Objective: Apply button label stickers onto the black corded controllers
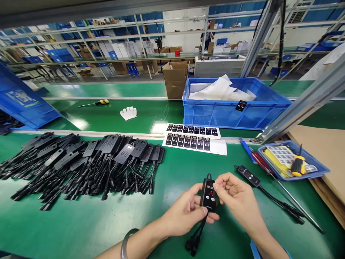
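A small black controller [208, 196] with a hanging loop and a short two-ended cable [194, 241] lies in my left hand [185, 208]. Its face label has red marks and white buttons, and my left thumb presses on the lower end. The thumb and forefinger of my right hand [237, 196] are pinched at the label's upper right corner. To the right on the bench rests another labelled controller [248, 175] with its cable. Sheets of black labels [188, 141] lie in front, and a large pile of black controllers [107, 145] with cables spreads to the left.
Behind the labels stands a blue crate [223, 115] holding white paper, beside a cardboard box [175, 79]. A blue tray [320, 172] with a yellow-black screwdriver, a long metal rod [299, 205] and cardboard sheets [323, 144] are at right. A white glove [128, 113] lies farther back.
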Demonstrator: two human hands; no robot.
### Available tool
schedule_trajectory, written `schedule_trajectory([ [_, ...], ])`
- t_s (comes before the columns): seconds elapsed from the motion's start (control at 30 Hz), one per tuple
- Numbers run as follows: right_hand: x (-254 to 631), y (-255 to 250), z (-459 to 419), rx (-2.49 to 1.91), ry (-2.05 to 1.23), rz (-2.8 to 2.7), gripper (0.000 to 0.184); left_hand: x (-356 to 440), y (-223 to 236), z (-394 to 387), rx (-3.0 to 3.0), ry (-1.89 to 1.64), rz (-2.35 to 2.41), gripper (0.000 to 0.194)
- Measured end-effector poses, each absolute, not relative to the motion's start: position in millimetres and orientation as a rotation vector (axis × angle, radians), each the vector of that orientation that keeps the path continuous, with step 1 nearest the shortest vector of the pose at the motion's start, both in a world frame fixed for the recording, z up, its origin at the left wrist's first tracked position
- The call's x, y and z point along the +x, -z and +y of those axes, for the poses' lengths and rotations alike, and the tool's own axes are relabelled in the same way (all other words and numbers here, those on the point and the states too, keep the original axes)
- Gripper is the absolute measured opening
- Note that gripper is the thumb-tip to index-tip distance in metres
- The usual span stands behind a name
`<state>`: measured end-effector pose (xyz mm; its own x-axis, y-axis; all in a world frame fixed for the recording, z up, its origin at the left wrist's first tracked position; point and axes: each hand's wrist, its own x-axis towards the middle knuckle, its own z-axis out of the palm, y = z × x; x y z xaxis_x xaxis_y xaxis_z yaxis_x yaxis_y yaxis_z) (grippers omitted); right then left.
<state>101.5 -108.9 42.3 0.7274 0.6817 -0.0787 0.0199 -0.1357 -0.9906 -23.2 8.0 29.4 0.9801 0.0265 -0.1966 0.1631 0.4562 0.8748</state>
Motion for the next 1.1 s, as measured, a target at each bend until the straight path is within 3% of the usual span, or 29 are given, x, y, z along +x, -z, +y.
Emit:
schedule_trajectory([
  [0.5, 99, -26, -109, -1.737, -0.482, -0.583, 0.024, -22, -30, 8, 1.091, 0.089, 0.243, 0.047],
  [0.6, 102, -22, -108, -1.802, -0.392, -0.668, 0.035, -20, -29, 8, 0.992, 0.12, 0.259, 0.045],
  [0.77, 97, -18, -102, -1.775, -0.648, -0.797, 0.037, -18, -28, 7, 0.892, 0.077, 0.317, 0.029],
  [0.83, 91, -15, -100, -1.725, -0.723, -0.814, 0.045, -16, -27, 8, 0.881, 0.026, 0.33, 0.026],
  [0.97, 84, -9, -103, -1.57, -1.001, -0.711, 0.089, -13, -24, 8, 0.865, -0.03, 0.334, 0.024],
  [1.0, 84, -8, -104, -1.536, -1.031, -0.703, 0.093, -13, -23, 9, 0.87, -0.032, 0.333, 0.025],
  [1.1, 88, -6, -106, -1.519, -0.905, -0.792, 0.068, -13, -21, 9, 0.932, -0.041, 0.345, 0.031],
])
